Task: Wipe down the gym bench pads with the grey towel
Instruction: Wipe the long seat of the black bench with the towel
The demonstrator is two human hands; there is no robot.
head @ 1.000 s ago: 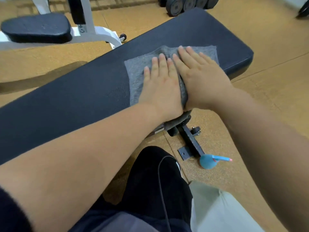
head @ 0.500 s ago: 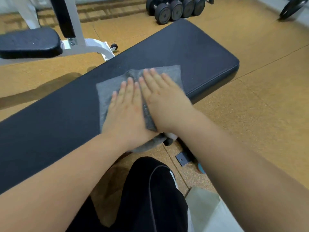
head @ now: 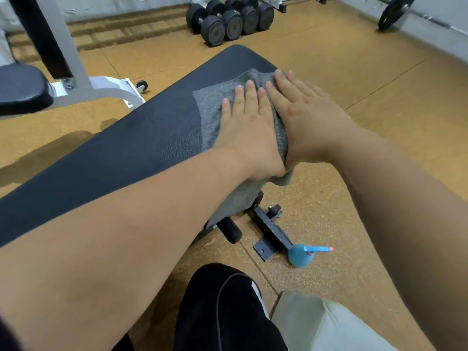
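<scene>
Towel (head: 215, 107) slid toward pad (head: 141, 145) end | left hand (head: 247, 127), right hand (head: 307, 122) flat on it, nothing grasped

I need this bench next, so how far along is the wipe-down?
Nothing shows as finished: the pad's surface gives no clear wiped mark. In hand: the left hand and right hand press flat on the grey towel near the pad's far end, one edge hanging over the side. Left: the long stretch nearer the camera and the separate pad at left.
</scene>
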